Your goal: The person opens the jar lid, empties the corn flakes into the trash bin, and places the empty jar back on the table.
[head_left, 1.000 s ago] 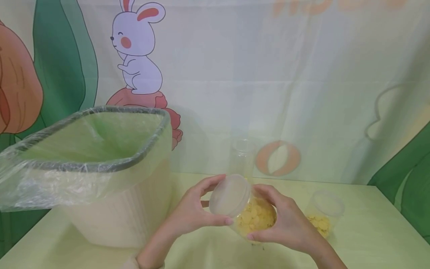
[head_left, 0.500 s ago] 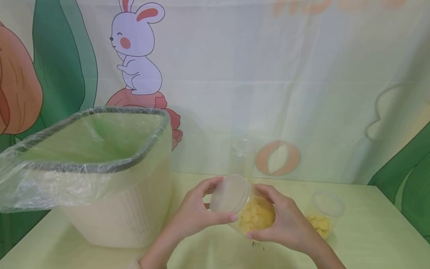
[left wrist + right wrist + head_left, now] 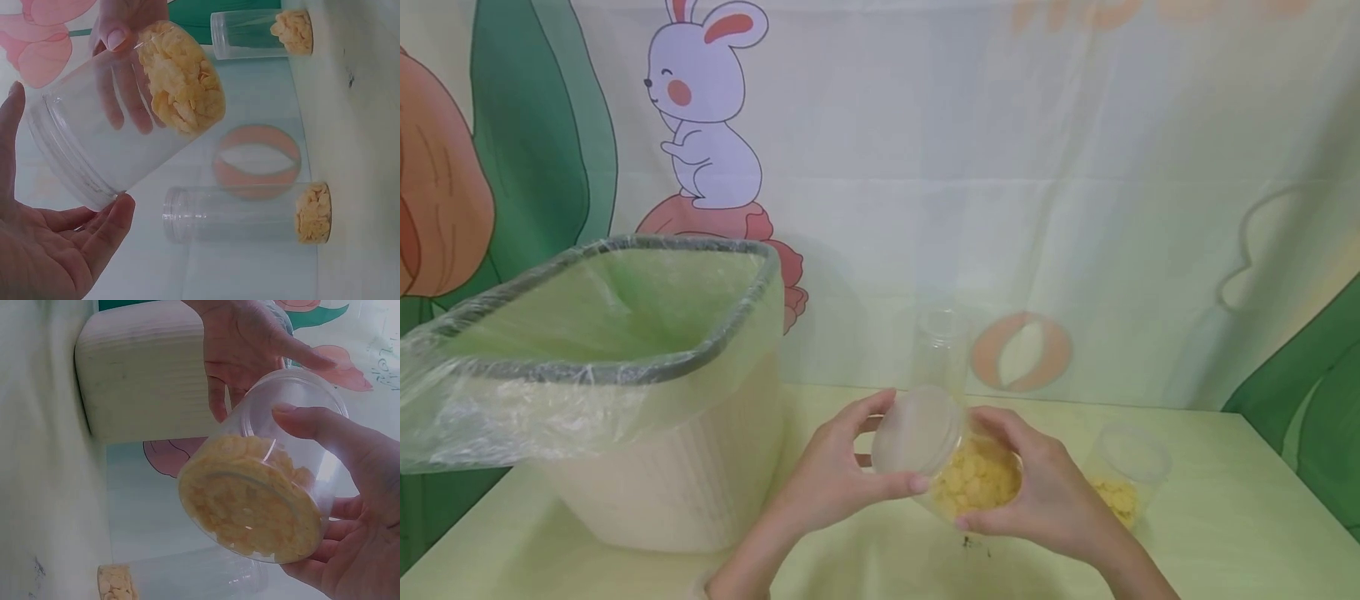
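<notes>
A clear plastic jar (image 3: 977, 479) of yellow flakes is tilted above the table in the head view, its round translucent lid (image 3: 917, 433) facing up and left. My left hand (image 3: 835, 471) holds the lid's rim between thumb and fingers. Around the jar's lower body curls my right hand (image 3: 1037, 487). In the left wrist view the lid (image 3: 69, 156) sits over the jar's mouth, and flakes (image 3: 181, 78) lie heaped toward the bottom end. The right wrist view shows the jar's base (image 3: 250, 512), with the right thumb (image 3: 312, 425) along its side.
A bin (image 3: 662, 475) with a clear plastic liner (image 3: 550, 408) stands at the left of the table (image 3: 865, 558). A tall jar (image 3: 942, 358) is behind my hands, another jar (image 3: 1127, 467) at the right, both with flakes. Dark specks (image 3: 967, 543) mark the tabletop. A printed curtain (image 3: 865, 167) hangs behind.
The held jar and both hands have shifted slightly to the right. My left thumb has moved a little up along the lid's rim. The bin and other jars have stayed put.
</notes>
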`<state>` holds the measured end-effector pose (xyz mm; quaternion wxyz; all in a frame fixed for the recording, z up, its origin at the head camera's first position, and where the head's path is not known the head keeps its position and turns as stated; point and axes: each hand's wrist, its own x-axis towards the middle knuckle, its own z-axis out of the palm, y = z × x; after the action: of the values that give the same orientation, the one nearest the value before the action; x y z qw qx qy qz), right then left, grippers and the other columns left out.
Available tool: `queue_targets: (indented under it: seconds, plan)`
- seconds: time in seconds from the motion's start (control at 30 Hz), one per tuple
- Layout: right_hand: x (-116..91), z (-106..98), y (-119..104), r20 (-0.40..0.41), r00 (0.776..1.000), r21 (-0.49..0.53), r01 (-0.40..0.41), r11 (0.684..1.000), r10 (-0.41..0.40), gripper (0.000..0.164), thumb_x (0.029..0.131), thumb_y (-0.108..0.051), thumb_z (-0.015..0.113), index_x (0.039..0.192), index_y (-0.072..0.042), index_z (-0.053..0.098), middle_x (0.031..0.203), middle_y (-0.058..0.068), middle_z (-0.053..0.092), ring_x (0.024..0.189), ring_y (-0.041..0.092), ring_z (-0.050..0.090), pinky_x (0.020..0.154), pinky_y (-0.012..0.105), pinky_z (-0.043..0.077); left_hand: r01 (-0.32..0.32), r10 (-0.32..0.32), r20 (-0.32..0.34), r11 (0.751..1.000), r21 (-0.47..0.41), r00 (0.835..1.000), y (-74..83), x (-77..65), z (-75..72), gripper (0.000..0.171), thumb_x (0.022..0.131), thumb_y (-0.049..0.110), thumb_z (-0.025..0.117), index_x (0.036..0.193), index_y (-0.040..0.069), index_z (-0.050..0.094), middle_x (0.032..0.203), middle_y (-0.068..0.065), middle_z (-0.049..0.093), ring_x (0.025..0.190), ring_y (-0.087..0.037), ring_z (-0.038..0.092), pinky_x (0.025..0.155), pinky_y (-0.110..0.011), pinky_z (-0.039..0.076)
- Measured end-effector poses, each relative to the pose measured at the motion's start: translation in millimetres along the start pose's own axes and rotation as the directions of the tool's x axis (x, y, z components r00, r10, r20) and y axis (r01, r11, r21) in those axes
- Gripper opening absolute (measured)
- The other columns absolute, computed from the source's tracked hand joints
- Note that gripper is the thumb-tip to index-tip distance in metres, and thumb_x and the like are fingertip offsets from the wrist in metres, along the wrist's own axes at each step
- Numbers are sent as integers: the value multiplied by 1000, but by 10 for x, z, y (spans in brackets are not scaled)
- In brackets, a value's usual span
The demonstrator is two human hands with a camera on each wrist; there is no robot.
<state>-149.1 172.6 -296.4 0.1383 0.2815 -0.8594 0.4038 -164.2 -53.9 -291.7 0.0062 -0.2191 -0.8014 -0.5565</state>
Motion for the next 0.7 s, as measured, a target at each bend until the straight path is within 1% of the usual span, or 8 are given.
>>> queue_targets:
  seconds: [0.13, 0.23, 0.33, 0.53, 0.7]
  plan:
    - [-2, -19, -7, 4, 1000, 28, -7, 1000, 7, 78, 58, -31, 86, 123, -11, 48, 120, 7, 58, 107, 24, 55, 87, 51, 44, -51, 52, 50, 999, -6, 997, -1, -1, -55, 84, 67, 25, 81, 136, 5, 39, 129, -6, 49, 114, -25, 49, 82, -36, 49]
    - [0, -33, -19, 9, 1000, 50, -17, 999, 16, 78, 58, -31, 86, 123, -12, 48, 120, 7, 58, 108, 25, 55, 88, 54, 42, -94, 94, 90, 996, -9, 991, -14, -1, -103, 84, 67, 22, 81, 137, 4, 38, 131, -7, 48, 115, -25, 48, 83, -36, 49]
    - [3, -44, -30, 11, 1000, 67, -20, 998, 19, 78, 57, -31, 86, 123, -12, 48, 120, 6, 58, 108, 24, 55, 89, 56, 40, -118, 120, 119, 993, -23, 986, -29, 4, -145, 83, 67, 20, 81, 137, 5, 39, 133, -7, 46, 116, -25, 48, 84, -34, 48]
    - [-3, -60, -35, 9, 1000, 90, -8, 996, 7, 78, 56, -29, 87, 122, -11, 49, 120, 7, 57, 110, 25, 53, 91, 55, 40, -135, 148, 165, 987, -89, 975, -43, 25, -207, 82, 67, 12, 81, 137, 5, 39, 135, -7, 44, 117, -26, 46, 88, -37, 46]
    - [-8, -66, -32, 14, 1000, 98, 0, 995, -2, 77, 58, -31, 86, 122, -12, 48, 120, 7, 57, 112, 25, 52, 90, 55, 40, -140, 167, 217, 981, -131, 962, -62, 49, -239, 84, 67, 12, 80, 138, 7, 36, 138, -8, 41, 121, -26, 43, 92, -41, 43]
